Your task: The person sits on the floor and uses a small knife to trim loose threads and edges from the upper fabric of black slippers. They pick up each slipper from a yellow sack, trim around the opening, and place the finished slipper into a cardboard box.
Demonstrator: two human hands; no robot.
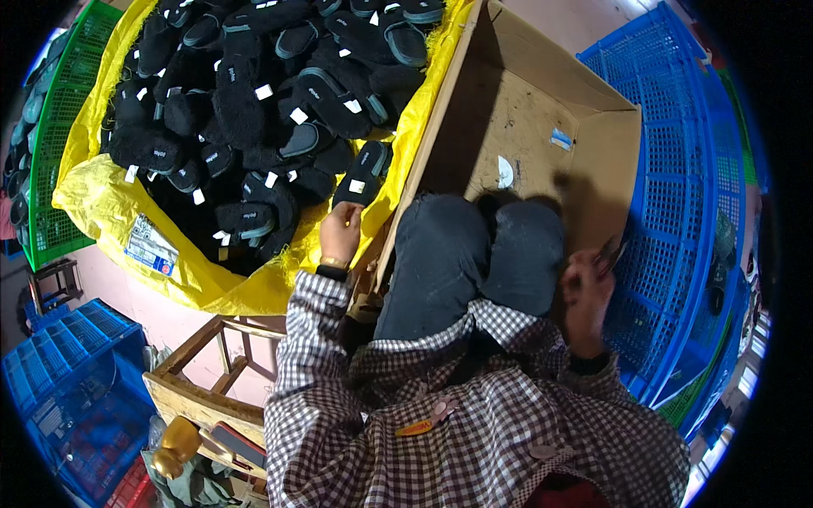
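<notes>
My left hand [340, 233] pinches the near end of a black fluffy slipper [366, 166] that carries a small white tag. This slipper lies at the right edge of a heap of similar black slippers [241, 110], many with white tags, inside a large yellow woven sack [102, 199]. Beside my right knee, my right hand [586, 292] is closed on a small dark tool with two pointed blades [608, 254], which looks like thread snips. Slight blur and shadow hide its handles.
An open cardboard box [542, 106] with paper scraps lies ahead of my knees. Blue plastic crates [669, 186] stand along the right. A green crate [72, 127] is at far left, a blue crate [72, 347] at lower left. Near my left elbow is a wooden stool [199, 394].
</notes>
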